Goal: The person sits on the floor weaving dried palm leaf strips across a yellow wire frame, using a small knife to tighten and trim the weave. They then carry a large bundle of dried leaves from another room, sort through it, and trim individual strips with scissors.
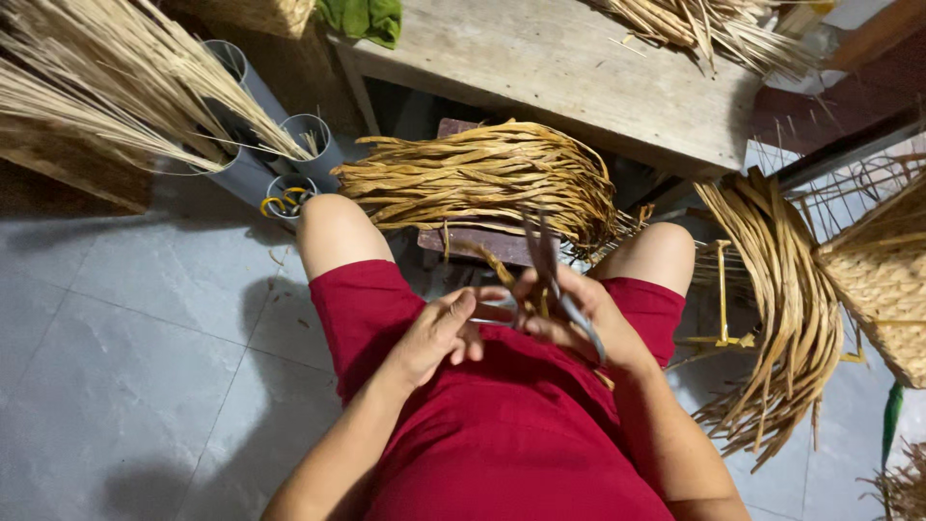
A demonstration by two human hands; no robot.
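Head view looks straight down on my lap as I sit in red clothes on a grey tiled floor. My right hand (569, 314) is closed round a pair of grey scissors (559, 289), blades pointing up and away from me, and it seems also to pinch a few dried straw strands (533, 301) against the handles. My left hand (439, 333) is loosely curled, fingers (465, 307) touching those strands just beside the right hand, not clamped on anything I can be sure of. To do this well I judge I should steady the strands taut with the left fingers, keep them well clear of the blades, and cut close to the pinch so the ends come off even. The main bundle of dried leaves (482, 178) lies on a small dark stool (473, 241) between my knees, another sheaf (786, 299) hangs to my right, and grey plastic tubes (289, 154) stand to my left beside a wooden bench (579, 68). The scissors are motion-blurred, so I cannot tell whether the blades are apart, and the handles are hidden in my palm.
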